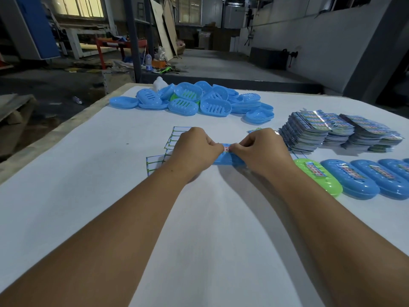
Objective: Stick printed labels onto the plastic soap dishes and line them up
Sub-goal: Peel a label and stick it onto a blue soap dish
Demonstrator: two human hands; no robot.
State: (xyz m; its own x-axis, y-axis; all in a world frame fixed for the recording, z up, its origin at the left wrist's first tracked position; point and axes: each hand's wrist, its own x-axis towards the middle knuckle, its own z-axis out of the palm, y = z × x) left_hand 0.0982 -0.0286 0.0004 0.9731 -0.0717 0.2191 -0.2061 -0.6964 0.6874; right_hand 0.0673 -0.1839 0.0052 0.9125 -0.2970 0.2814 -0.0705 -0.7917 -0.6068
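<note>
White table, dish pile beyond hands

Factory workshop: concrete floor, leaning boards, bulk soap dishes, label stacks.

Dim workshop: grey concrete floor, lit windows, leaning boards.

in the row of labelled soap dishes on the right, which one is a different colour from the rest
The green soap dish, at the row's left end, nearest the hands. The others in that row, like the blue soap dish beside it, are blue.
</note>
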